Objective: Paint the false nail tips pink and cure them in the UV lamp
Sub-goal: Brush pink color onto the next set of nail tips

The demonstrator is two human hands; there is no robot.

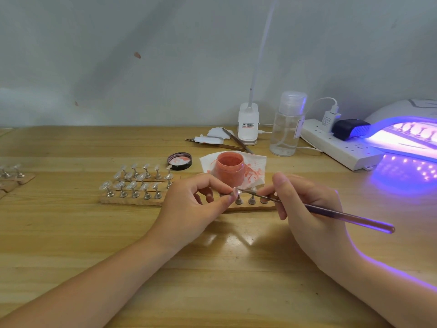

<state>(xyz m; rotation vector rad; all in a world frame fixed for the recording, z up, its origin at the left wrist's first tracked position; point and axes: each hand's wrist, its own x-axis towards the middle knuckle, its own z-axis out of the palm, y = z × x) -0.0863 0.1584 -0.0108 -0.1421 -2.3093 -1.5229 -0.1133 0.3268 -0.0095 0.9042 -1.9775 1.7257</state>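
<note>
Both bare forearms reach to mid-frame; the left hand (pixel 189 204) pinches with thumb and forefinger, the right hand (pixel 305 204) curls in a pen grip.

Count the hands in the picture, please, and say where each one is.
2. The left hand pinches a nail tip above the wooden strip. The right hand holds the brush against that tip. None seems hidden.

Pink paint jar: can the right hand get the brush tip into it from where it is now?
Probably yes. The jar stands open, its lid off to the side, just behind the right hand, which holds the brush; nothing stands between them.
</note>
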